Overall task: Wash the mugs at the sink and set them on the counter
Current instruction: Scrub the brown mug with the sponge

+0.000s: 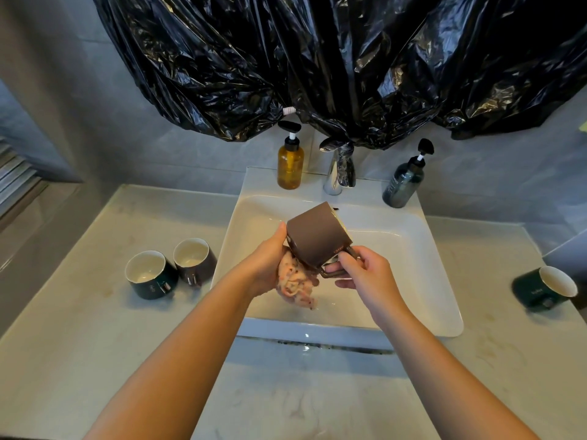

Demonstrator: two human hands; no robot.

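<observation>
Though most of the back wall is grey tile, crumpled black plastic sheeting [317, 58] hangs across its upper part and down to the tap. Slatted louvres [16, 182] show at the far left edge.

Pale marbled bench [95, 328] runs the full width, faintly veined, with a wet streak along the front lip of the sink. White rectangular sink [422, 258] is set in the middle, its basin shallow and glossy.

Chrome tap [338, 168] stands at the back rim. Amber pump bottle [289, 165] is just left of it; dark pump bottle [402, 184] stands right of it, at the sink's back corner.

Brown mug [317, 238] is held over the basin, tilted, with its mouth turned away toward the tap and its handle low on the right.
- Right hand [365, 274]: fingers curled, pinching the mug's handle.
- Left hand [270, 265]: gripping a bunched pink speckled cloth [295, 284] against the mug's lower side, thumb on the mug's edge.

On the bench left of the sink, a dark green mug [151, 274] and a dark mug [194, 260] stand upright, side by side and nearly touching, cream inside. Another green mug [544, 289] sits on the bench at the far right, well apart from the sink.
</observation>
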